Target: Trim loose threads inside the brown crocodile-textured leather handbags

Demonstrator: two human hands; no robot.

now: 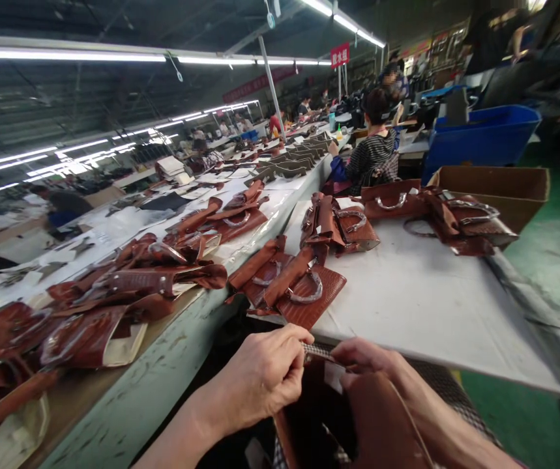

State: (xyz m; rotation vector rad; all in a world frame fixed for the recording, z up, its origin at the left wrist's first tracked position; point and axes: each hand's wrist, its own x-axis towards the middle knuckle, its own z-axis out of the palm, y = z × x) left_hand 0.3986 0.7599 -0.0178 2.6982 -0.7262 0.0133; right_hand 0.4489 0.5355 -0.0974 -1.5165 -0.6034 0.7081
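Observation:
A brown leather handbag (390, 423) is close in front of me, its dark opening facing up. My left hand (272, 368) is closed, thumb and fingers pinched at the far left of the opening. A narrow black-and-white checked strip (316, 352) runs from those fingertips towards my right hand (382, 365). My right hand is closed on the bag's far right rim, its lower part behind the brown flap. Between the hands a small white label (333, 376) shows. What exactly lies under the left fingertips is hidden.
Beyond my hands, several brown handbags with plastic-wrapped handles (309, 286) lie on a white table (407, 293). More fill the long bench (162, 365) at left. A cardboard box (495, 189) and a blue bin (480, 140) stand at right. A co-worker (375, 153) sits ahead.

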